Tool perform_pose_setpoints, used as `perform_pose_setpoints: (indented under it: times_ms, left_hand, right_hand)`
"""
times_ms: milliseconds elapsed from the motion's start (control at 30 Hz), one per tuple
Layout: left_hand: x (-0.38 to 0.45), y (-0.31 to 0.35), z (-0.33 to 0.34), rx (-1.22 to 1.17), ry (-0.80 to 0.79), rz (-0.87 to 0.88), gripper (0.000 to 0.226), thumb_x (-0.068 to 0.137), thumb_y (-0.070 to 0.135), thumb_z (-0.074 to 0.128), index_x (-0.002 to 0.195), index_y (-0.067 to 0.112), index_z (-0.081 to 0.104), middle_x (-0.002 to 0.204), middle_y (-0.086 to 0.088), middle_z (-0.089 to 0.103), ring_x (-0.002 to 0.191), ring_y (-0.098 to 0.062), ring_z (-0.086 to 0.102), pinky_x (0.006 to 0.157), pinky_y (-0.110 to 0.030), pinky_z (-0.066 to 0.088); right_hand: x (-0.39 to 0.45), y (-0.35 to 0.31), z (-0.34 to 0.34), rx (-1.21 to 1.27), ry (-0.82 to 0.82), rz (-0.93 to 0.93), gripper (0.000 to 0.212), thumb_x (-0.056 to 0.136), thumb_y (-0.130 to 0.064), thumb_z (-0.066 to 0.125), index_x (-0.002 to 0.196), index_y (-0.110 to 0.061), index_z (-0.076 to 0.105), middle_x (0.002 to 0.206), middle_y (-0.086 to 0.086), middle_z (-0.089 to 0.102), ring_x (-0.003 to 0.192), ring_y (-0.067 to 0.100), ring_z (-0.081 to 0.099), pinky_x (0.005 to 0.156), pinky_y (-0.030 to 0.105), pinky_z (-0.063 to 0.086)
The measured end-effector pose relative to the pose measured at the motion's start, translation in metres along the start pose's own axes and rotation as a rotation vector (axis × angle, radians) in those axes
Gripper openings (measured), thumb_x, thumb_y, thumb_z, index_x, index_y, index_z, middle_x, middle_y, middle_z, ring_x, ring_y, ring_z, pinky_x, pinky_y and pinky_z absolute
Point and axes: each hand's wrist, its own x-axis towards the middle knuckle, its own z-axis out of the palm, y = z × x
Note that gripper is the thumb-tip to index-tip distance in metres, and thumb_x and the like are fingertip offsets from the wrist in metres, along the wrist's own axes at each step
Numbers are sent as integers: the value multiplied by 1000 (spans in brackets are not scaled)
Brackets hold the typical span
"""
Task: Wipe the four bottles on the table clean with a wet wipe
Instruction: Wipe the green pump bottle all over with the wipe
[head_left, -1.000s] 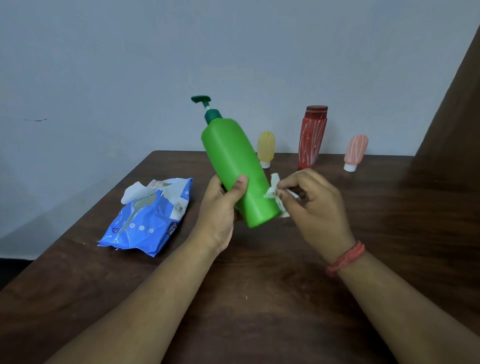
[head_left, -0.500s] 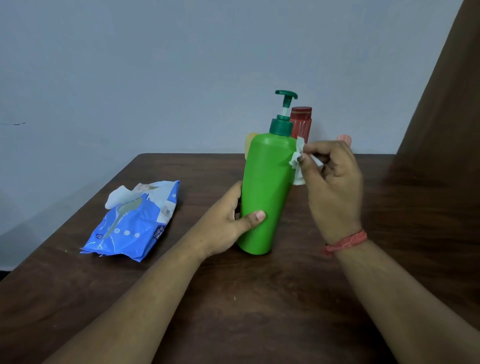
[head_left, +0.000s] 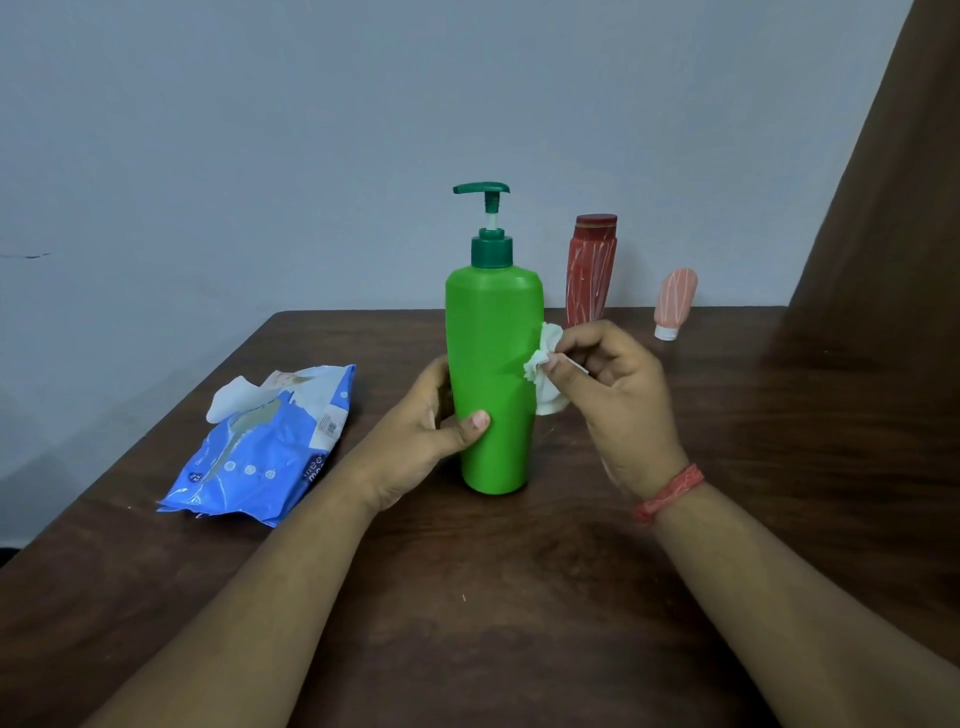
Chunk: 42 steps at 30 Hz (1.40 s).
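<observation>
Green bottle (head_left: 493, 384): upright on the bench (head_left: 519, 597), mid-front.
Left hand (head_left: 415, 441): grip closed around its lower body.
Right hand (head_left: 618, 400): pinching the wet wipe (head_left: 543, 369) against its side.
Risk: a hard sideways rub could tip the tall bottle if the left grip loosens.

A dark brown wooden tabletop (head_left: 519, 597) fills the lower view. Behind its far edge rises a plain pale grey-blue wall (head_left: 311, 130), evenly lit. Right of the tabletop hangs a brown curtain (head_left: 893, 234).

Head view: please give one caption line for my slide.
Left hand steadies upright green plastic pump bottle; right hand presses crumpled white wet wipe against it.
</observation>
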Motion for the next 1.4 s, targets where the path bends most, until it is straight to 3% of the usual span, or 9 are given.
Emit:
perform_pose_setpoints:
  times_ms: [200,333,500,567,667,900,1167,1300,1400]
  left_hand:
    - [1,7,4,-88,154,132,66,77,4,68,134,16,38,126,4,58,117,-8,58,94,-24,49]
    - [-1,15,15,-123,130,142,76,74,51,83,133,32,38,129,14,64,126,-9,58,97,-26,50]
    - [-2,20,16,25,249,159,68,57,89,66,116,59,50,132,-6,47,120,-8,58,103,-37,50]
    - [-4,24,17,72,296,226,80,60,87,66,127,44,50,124,0,45,109,4,58,91,-20,50]
    - [-6,27,17,38,291,257,84,73,62,75,143,26,44,133,3,56,118,-7,60,92,-25,52]
    - [-6,28,21,-136,219,270,30,99,23,44,123,10,55,111,-2,66,104,-13,64,88,-25,51]
    - [4,23,13,-259,473,159,34,101,42,40,106,31,72,113,-13,71,109,-35,66,97,-64,50]
    - [6,22,6,-273,606,87,40,96,59,44,118,34,67,125,-6,68,120,-29,63,104,-60,47]
    - [7,24,4,-294,646,69,30,101,50,43,106,38,70,119,-2,71,117,-25,65,105,-57,48]
  right_hand:
    - [-6,0,11,52,-58,89,19,90,3,68,86,-16,67,83,12,68,79,23,68,60,33,59]
    - [-7,-2,16,225,-44,160,15,84,-3,70,81,-17,66,81,2,64,81,16,63,69,27,55]
    - [-15,-13,26,451,-226,265,16,82,4,70,81,-10,64,84,8,59,81,14,65,71,24,56]
    - [-17,-16,29,481,-223,275,13,81,4,68,84,-5,59,84,10,59,79,13,70,69,24,57]
    - [-14,-15,29,390,-195,225,17,81,-2,70,79,-19,69,85,6,61,81,15,63,70,26,55]
    - [-20,-16,38,172,-169,97,18,87,4,68,87,-14,69,85,5,69,83,20,64,75,34,57]
    - [-10,-8,24,-93,84,57,18,90,-4,70,89,-22,69,90,7,72,87,24,68,73,29,57]
    - [-9,-2,21,-194,81,66,17,91,-7,71,91,-24,68,89,1,69,81,10,64,70,20,51]
    - [-7,1,19,-189,74,76,18,91,-5,69,98,-21,69,94,2,69,85,11,65,75,22,53]
